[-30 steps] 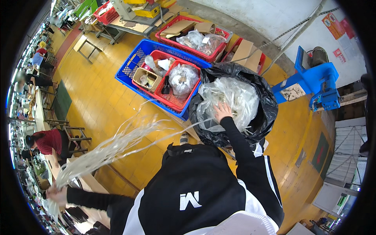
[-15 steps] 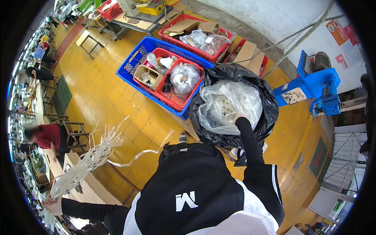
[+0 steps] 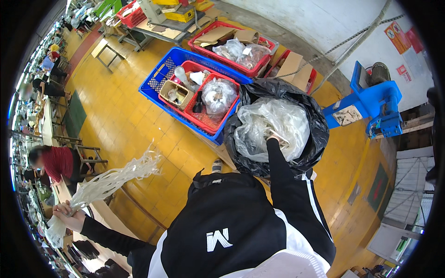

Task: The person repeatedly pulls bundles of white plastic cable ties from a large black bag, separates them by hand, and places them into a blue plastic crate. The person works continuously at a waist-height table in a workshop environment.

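Since half a second ago, the left hand [image 3: 69,218] has risen a little toward 12 o'clock, and its bundle of pale strips [image 3: 113,180], from which one long strand had curled away, now trails out in a single sweep toward 2 o'clock; the right hand [image 3: 274,136] has shifted slightly toward 9 o'clock. With the whole view as the dial, the left hand is at 8 o'clock, its fingers clamped around the bundle, whose short end hangs below the fist toward 7 o'clock. At 3 o'clock, near the centre, the right hand reaches into a clear plastic bag [image 3: 296,120] inside a black plastic bag [image 3: 252,164]; its fingertips are hidden, so whether they are closed on anything I cannot tell. Just beside the black bag, at 11 o'clock, a blue crate [image 3: 154,85] holds red baskets [image 3: 210,121]. A blue machine [image 3: 366,99] stands between 2 and 3 o'clock. Near the left hand, at 8 o'clock, is a bench [image 3: 110,218], and a person in a dark red shirt [image 3: 59,163] is at 9 o'clock.
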A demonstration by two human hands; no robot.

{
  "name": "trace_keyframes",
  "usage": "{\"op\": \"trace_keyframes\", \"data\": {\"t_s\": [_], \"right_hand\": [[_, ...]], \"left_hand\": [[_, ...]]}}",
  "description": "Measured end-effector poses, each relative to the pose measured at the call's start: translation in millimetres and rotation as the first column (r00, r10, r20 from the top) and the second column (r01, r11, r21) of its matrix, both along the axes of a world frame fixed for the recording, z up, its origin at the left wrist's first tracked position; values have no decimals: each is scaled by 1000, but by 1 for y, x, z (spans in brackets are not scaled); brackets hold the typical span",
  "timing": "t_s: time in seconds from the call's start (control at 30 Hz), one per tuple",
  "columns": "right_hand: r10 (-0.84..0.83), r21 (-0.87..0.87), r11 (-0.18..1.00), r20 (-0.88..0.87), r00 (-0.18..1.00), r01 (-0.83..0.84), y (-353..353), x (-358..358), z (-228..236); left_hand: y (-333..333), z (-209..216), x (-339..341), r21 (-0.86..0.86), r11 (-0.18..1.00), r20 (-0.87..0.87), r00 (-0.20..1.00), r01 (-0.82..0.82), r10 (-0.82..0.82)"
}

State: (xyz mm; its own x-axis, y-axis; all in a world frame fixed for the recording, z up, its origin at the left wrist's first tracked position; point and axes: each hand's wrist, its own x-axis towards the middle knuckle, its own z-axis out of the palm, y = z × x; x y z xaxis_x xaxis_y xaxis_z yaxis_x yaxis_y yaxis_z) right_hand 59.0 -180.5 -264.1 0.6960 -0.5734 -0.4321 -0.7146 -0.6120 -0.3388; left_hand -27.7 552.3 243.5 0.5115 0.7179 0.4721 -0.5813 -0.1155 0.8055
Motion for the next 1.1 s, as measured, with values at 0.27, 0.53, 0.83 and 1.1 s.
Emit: {"op": "trace_keyframes", "data": {"t_s": [0.27, 0.53, 0.83, 1.1], "right_hand": [[260, 11, 966, -50, 964, -260, 97, -2, 5], [438, 35, 898, -161, 884, -439, 63, 22, -36], [-350, 500, 865, 536, 768, 45, -70, -22, 109], [-126, 200, 979, 456, 881, 36, -15, -62, 198]], "left_hand": [[8, -10, -34, -59, 995, 8, 997, 75, -75], [-25, -34, -9, -74, 988, -64, 988, 135, -140], [-60, -52, 40, -173, 891, -17, 903, 421, -430], [-156, -85, 110, -276, 782, -226, 753, 559, -618]]}}
